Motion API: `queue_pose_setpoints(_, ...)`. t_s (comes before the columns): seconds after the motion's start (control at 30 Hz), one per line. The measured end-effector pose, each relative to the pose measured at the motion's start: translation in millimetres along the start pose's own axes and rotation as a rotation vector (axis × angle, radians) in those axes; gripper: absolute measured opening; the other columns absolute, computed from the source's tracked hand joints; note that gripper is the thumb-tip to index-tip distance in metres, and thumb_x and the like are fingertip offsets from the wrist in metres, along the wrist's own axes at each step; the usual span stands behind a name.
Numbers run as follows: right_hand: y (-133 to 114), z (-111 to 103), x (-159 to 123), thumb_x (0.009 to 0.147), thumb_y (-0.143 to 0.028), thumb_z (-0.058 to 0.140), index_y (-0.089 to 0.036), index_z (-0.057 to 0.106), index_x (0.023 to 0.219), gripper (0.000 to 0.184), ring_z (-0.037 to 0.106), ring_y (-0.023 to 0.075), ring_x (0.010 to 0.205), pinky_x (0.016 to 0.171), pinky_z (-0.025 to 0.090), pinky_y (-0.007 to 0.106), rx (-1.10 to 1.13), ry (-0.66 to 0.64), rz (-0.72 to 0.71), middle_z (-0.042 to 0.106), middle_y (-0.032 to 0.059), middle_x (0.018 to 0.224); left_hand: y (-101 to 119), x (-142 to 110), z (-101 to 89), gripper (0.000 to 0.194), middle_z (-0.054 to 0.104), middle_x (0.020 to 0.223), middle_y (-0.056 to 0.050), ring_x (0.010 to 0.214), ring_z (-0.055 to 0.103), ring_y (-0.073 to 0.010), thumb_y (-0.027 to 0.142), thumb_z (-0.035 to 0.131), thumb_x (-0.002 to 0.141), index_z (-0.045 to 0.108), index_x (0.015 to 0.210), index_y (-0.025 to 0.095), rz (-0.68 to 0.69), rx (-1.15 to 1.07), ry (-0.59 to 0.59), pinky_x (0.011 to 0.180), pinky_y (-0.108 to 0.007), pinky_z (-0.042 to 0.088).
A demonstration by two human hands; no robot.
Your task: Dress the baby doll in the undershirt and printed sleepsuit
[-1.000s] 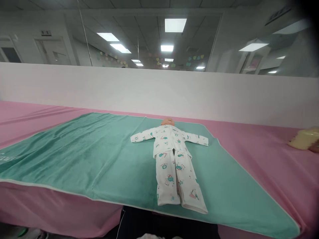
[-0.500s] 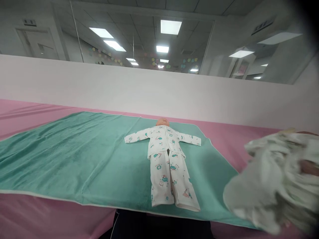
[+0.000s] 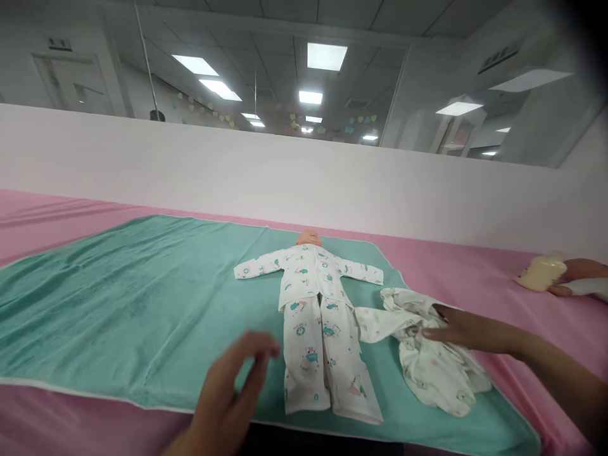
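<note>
A doll [image 3: 309,237] lies on its back on a green blanket [image 3: 190,304], dressed in a white printed pyjama top [image 3: 304,269] and matching trousers [image 3: 308,354]. Its sleeves are spread out to both sides. To the right of the trousers is a crumpled bundle of white printed baby clothes [image 3: 427,367], one part reaching the trouser edge. My right hand [image 3: 458,326] grips this bundle, its fingertips partly hidden in the folds. My left hand [image 3: 232,386], slightly blurred, hovers left of the trouser legs with bent fingers apart and holds nothing.
Pink padded covering [image 3: 446,266] surrounds the blanket. At the far right lie a yellowish bottle [image 3: 541,272] and part of another doll [image 3: 586,269]. A white wall [image 3: 266,171] with a large window above it runs along the back.
The bundle of baby clothes has come from the right, in the air, down onto the blanket beside the doll's trousers. My left hand has come into view. The bottle at far right is now uncovered.
</note>
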State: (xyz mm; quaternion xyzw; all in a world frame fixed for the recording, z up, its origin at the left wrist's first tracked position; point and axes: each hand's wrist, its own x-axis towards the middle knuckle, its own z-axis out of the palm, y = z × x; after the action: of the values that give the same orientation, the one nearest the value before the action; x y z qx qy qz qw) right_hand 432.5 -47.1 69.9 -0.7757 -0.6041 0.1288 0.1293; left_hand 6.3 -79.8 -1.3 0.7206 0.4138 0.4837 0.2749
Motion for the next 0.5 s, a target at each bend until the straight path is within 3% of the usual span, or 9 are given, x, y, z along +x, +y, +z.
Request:
queue_pose_setpoints(0.07,-8.8,-18.9,-2.7,0.061,-0.067,0.059,-0.025,0.064,0.089,0.051,0.061,0.0249,0.086,0.072,0.045,0.033,-0.098,-0.100,-0.033,0.066,0.0104,0.100,-3.9,64.1,2.2,0.018,0.064,0.089,-0.001,0.084,0.059,-0.0170,0.027,0.043,0.085,0.061,0.085,0.025,0.070,0.053,0.086,0.075,-0.032,0.050)
queue_pose_setpoints(0.1,-18.9,-23.1,-4.6,0.066,-0.070,0.051,-0.024,0.063,0.082,0.050,0.061,0.0246,0.079,0.068,0.044,0.035,-0.165,-0.084,-0.025,0.066,0.0105,0.092,-8.3,95.2,7.9,0.019,0.064,0.091,-0.001,0.087,0.058,-0.0165,0.026,0.041,0.085,0.060,0.086,0.023,0.079,0.068,0.105,0.076,-0.031,0.049)
queue_pose_setpoints(0.17,-49.2,-17.6,-5.8,0.071,-0.073,0.039,-0.021,0.057,0.068,0.055,0.056,0.0219,0.061,0.058,0.039,0.034,-0.248,0.075,-0.007,0.063,0.0082,0.072,-22.0,151.1,27.4,0.022,0.064,0.097,-0.001,0.091,0.058,-0.0165,0.025,0.040,0.083,0.061,0.089,0.023,0.017,0.078,0.118,0.079,-0.029,0.048)
queue_pose_setpoints(0.23,-87.4,5.6,2.9,0.078,-0.066,0.035,-0.022,0.054,0.073,0.048,0.054,0.0175,0.061,0.057,0.037,0.029,-0.089,0.217,-0.167,0.062,0.0037,0.073,-39.8,195.4,53.0,0.024,0.063,0.104,-0.004,0.089,0.059,-0.0180,0.024,0.042,0.081,0.062,0.095,0.022,-0.084,0.105,0.076,0.078,-0.030,0.049)
queue_pose_setpoints(0.37,-159.7,71.5,60.3,0.083,-0.054,0.035,-0.022,0.051,0.080,0.036,0.054,0.0144,0.069,0.059,0.037,0.025,0.135,0.327,-0.407,0.060,0.0016,0.081,-75.0,248.2,95.1,0.025,0.064,0.103,-0.009,0.097,0.056,-0.0221,0.018,0.040,0.080,0.063,0.089,0.016,0.061,0.236,-0.008,0.090,-0.038,0.043)
queue_pose_setpoints(0.5,-209.6,108.4,134.0,0.083,-0.044,0.039,-0.018,0.054,0.091,0.032,0.057,0.0200,0.080,0.064,0.038,0.028,0.001,0.280,-0.332,0.061,0.0101,0.093,-103.1,263.1,103.6,0.032,0.062,0.111,-0.009,0.104,0.054,-0.0190,0.014,0.036,0.081,0.061,0.100,0.014,0.168,0.226,-0.056,0.095,-0.035,0.040)
